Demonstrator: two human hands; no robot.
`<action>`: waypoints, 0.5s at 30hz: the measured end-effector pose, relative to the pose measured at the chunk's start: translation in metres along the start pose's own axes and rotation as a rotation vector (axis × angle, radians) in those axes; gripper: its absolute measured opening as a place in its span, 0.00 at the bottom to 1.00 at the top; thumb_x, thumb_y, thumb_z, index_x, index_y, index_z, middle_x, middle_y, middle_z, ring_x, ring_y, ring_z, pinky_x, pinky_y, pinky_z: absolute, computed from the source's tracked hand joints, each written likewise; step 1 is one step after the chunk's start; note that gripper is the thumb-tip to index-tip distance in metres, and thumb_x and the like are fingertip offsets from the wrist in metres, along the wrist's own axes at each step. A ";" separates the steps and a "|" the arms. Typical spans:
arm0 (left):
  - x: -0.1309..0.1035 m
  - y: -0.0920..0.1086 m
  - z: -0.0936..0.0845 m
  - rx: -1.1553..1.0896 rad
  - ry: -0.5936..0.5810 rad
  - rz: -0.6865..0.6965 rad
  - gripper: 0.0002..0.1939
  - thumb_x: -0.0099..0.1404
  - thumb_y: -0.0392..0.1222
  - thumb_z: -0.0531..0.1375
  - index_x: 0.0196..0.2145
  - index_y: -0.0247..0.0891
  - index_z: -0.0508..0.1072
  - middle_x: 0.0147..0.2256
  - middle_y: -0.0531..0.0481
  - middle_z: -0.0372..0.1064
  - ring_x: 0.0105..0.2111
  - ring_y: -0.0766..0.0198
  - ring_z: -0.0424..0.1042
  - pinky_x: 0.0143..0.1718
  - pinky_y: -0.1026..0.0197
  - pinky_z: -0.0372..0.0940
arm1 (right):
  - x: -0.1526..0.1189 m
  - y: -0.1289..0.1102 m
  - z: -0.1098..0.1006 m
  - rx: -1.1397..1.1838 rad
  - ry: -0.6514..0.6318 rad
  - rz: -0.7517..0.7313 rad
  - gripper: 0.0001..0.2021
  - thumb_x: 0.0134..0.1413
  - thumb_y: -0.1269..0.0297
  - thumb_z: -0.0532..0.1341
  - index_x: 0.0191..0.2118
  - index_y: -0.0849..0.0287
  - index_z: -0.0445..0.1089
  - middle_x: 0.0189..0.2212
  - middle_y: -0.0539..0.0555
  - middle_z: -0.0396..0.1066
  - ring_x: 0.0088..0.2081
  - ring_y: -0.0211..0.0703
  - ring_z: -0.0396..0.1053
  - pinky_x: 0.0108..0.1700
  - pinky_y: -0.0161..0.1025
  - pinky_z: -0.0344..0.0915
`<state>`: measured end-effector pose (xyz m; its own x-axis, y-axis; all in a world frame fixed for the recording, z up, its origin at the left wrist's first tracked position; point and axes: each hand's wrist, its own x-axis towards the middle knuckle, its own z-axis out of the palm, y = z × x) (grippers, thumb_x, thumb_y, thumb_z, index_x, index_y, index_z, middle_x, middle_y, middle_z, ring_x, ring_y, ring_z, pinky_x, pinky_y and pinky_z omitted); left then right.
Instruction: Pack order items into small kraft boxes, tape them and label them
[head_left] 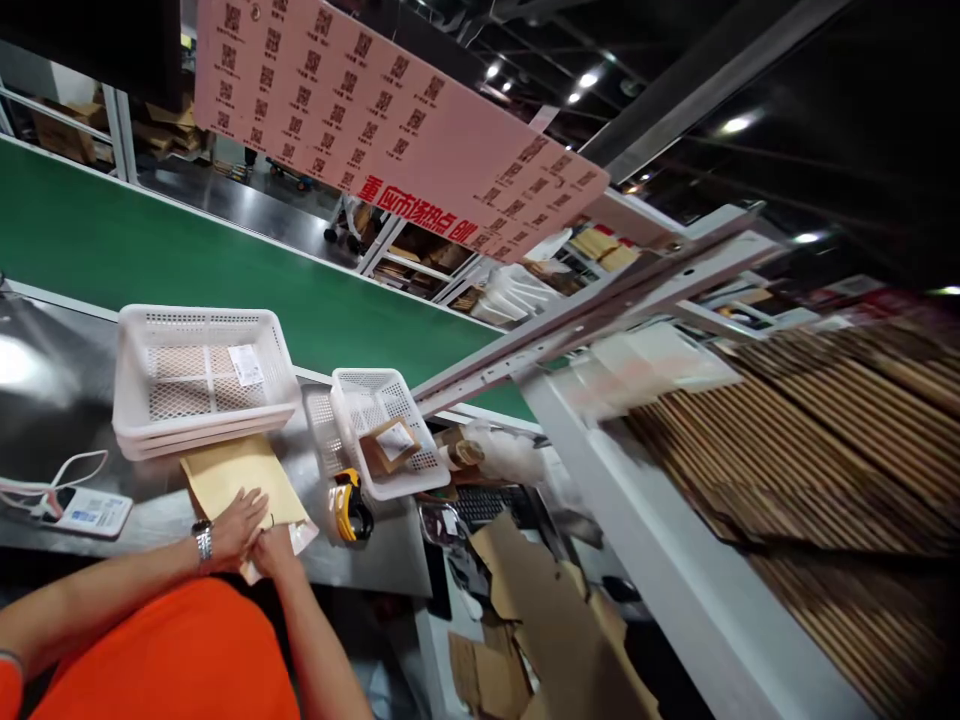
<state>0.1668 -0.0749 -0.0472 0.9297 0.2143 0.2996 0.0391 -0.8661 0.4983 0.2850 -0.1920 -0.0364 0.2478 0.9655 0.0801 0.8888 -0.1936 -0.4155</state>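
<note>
A yellow padded envelope [240,476] lies on the metal table, its far edge against the stacked white baskets [206,425]. My left hand [238,527], below a silver wristwatch, rests on the envelope's near part with its fingers spread. Close beside it, my right hand [271,550] is closed at the near edge, where a whitish flap [301,535] sticks out. What the right fingers grip is hidden. A yellow and black tape dispenser [350,507] stands to the right of the envelope.
Another white basket [435,477] holds a small brown parcel [389,444]. A white labelled device [94,512] with a cable lies at left. Beyond runs a green conveyor belt [315,300]. A metal post, a keyboard [491,503] and stacked cardboard [810,440] are to the right.
</note>
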 end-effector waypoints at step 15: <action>-0.014 0.007 0.005 -0.038 -0.052 -0.001 0.26 0.81 0.36 0.53 0.71 0.39 0.76 0.71 0.34 0.73 0.75 0.38 0.66 0.73 0.27 0.68 | 0.010 0.001 -0.010 0.243 -0.186 0.046 0.15 0.54 0.71 0.63 0.45 0.60 0.84 0.49 0.63 0.87 0.65 0.64 0.75 0.69 0.57 0.70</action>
<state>0.1559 -0.0864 -0.0514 0.9475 0.1908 0.2567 0.0271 -0.8477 0.5298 0.2921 -0.1844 -0.0266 0.1912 0.9763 -0.1018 0.7546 -0.2125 -0.6209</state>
